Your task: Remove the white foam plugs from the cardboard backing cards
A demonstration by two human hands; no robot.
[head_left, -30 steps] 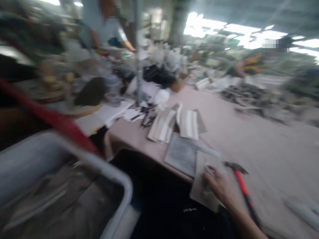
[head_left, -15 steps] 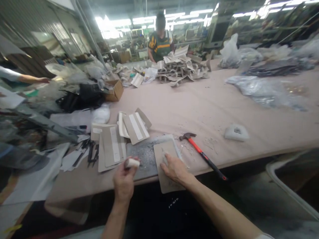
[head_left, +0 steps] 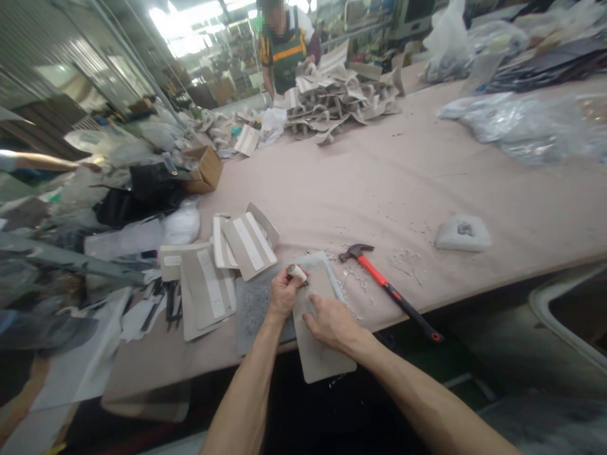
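Note:
My left hand point(head_left: 283, 296) is closed around a short white cylinder point(head_left: 297, 273) with a dark end, held over the top left part of a beige panel point(head_left: 322, 360). Right beside it, my right hand point(head_left: 334, 322) rests on the panel with its fingers bent together near a small pale bit. What its fingertips pinch is too small to make out. Under the panel's upper part lies a grey slab point(head_left: 258, 309) strewn with small specks; the panel's lower end juts past the table edge. A claw hammer point(head_left: 379, 278) with a red and black handle lies to the right.
More beige panels with white strips point(head_left: 208, 284) lie left of the slab. A white block point(head_left: 462, 234) sits at right. Further back are a cardboard box point(head_left: 203, 169), a heap of beige pieces point(head_left: 339, 95) and plastic bags point(head_left: 512, 123). A person point(head_left: 284, 54) stands across the table.
My left hand has moved up and right with the white cylinder, from beside the panel to next to my right hand. My right hand stays on the panel. The view has tilted down.

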